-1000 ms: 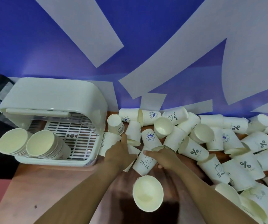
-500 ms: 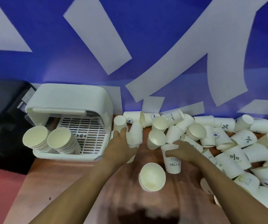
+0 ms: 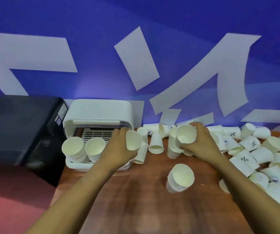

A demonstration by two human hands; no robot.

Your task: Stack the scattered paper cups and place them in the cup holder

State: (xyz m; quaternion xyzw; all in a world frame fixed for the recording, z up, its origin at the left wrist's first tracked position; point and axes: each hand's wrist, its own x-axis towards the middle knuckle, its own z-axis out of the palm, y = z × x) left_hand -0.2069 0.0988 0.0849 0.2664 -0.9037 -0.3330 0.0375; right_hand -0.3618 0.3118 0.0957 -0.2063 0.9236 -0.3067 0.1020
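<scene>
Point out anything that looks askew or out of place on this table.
Loose paper cups lie tipped in a heap on the right. The two stacks in the cup holder lean out over its front edge. No spill or damage shows.

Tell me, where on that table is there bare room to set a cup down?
Bare wood lies on the table between the forearms, near the standing stack, below the cup holder. Crowded: the loose cup pile at right, and the holder's left side with two stacks.

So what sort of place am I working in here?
Probably a drinks or serving counter at a venue: a wooden countertop, a white cup holder with stacked paper cups, and a blue banner wall behind.
</scene>
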